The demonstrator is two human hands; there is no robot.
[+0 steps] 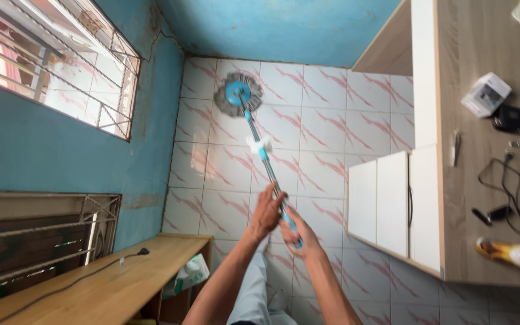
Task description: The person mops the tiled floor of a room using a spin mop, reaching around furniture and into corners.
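2 hands (281, 219) around mop handle (266, 159), its lower end hidden.

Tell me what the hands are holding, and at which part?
Both the left hand and the right hand grip a spin mop by the upper end of its handle.

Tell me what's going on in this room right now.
A person grips a mop handle with both hands, the left hand higher up the pole and the right hand lower. The round mop head rests on the tiled floor near the blue wall. A white cabinet stands on one side and a wooden bench on the other.
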